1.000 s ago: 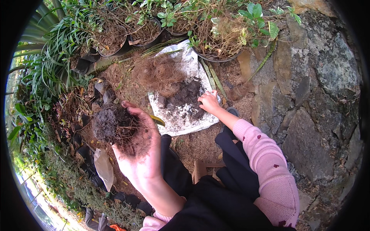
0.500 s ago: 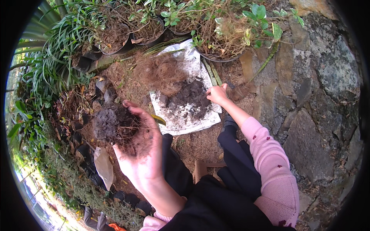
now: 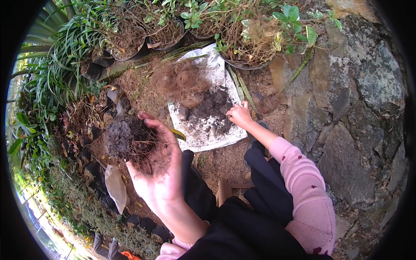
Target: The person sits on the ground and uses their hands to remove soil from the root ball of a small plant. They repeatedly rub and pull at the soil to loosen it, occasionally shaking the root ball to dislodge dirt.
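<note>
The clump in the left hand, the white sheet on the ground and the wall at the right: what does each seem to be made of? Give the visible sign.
Clump in the left hand: dark crumbly soil bound by thin brown roots. White sheet: probably thin plastic or sacking; it is creased, matt and soil-stained. Wall: rough grey natural stone, irregular blocks with visible joints.

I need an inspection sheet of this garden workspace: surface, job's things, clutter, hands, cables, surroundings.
Surface: bare soil and dry leaves; white sheet spread on it.
Job's things: root clump with soil; dark soil pile and brown fibre heap on the sheet.
Clutter: pale plastic scrap on the ground.
Hands: left hand cradles the root clump; right hand touches the soil pile's edge.
Cables: nothing seen.
Surroundings: potted plants behind, stone paving right.
</note>
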The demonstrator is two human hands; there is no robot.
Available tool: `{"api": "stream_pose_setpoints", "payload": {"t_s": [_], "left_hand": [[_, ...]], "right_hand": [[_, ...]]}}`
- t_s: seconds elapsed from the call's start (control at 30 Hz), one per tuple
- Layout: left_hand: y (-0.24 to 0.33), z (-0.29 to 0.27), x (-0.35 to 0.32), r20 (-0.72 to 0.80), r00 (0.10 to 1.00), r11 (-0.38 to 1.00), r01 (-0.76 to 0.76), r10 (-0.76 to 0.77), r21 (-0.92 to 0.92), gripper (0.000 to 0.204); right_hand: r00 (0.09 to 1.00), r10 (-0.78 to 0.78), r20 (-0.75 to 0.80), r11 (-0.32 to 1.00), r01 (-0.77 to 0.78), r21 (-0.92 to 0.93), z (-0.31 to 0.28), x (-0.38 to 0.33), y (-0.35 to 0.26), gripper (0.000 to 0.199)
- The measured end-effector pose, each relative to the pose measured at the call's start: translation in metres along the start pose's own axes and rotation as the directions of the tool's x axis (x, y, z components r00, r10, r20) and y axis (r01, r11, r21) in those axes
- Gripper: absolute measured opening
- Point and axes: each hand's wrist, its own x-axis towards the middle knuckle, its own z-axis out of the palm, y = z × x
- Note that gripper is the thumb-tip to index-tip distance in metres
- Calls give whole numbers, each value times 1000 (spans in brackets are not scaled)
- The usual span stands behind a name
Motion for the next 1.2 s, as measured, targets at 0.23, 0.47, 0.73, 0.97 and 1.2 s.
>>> {"api": "stream_pose_setpoints", "payload": {"t_s": [0.23, 0.47, 0.73, 0.97, 1.2], "left_hand": [[-3, 3, -5, -6, 999, 999, -48, 48, 0, 40], [-3, -1, -1, -1, 1000, 1000, -3, 3, -6, 45], [-8, 1, -2, -35, 999, 1000, -15, 14, -19, 45], [-2, -1, 0, -14, 1000, 1000, 0, 0, -18, 45], [0, 1, -1, -23, 999, 1000, -27, 26, -11, 45]], "right_hand": [[975, 197, -105, 973, -182, 143, 8, 27, 21, 35], [961, 225, 164, 972, -233, 31, 8, 33, 13, 49], [990, 103, 98, 992, -95, -87, 9, 28, 15, 39], [999, 52, -14, 990, -54, -134, 12, 32, 17, 27], [991, 135, 16, 991, -135, -7, 4, 34, 22, 18]]}}
